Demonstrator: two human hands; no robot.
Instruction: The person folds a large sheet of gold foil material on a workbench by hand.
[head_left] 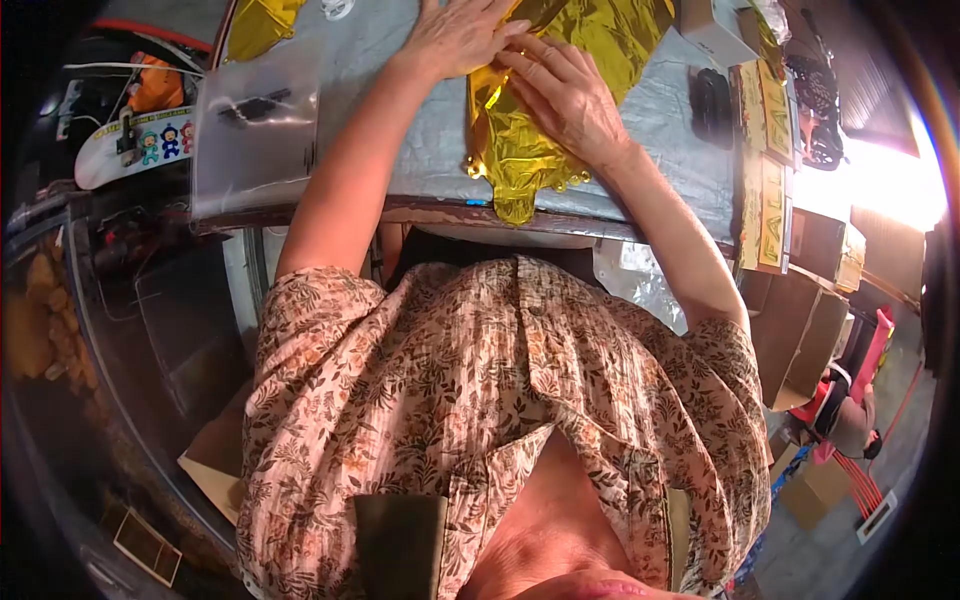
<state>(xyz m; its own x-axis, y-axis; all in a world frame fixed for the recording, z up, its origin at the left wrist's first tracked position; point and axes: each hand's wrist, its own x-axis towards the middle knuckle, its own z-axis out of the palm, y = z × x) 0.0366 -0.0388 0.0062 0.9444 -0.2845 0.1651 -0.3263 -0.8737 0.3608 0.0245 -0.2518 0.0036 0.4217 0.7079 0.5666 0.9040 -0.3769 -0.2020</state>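
Observation:
A shiny gold foil piece [625,45] lies over the work table and narrows to a rounded tab near its front edge. At the foil's left side, my left hand [455,38] has its thumb and index finger drawn together on the material; its other fingertips are partly cut off by the frame. My right hand [575,100] rests on the foil, fingers bent and pressed together around a fold. The fingertips of both hands nearly meet.
Clear plastic sheeting [255,140] covers the table's left part. A dark object [711,105] and a white box [718,32] sit at right. Cardboard boxes [795,335] stand beyond the table. Another person [852,420] is at far right.

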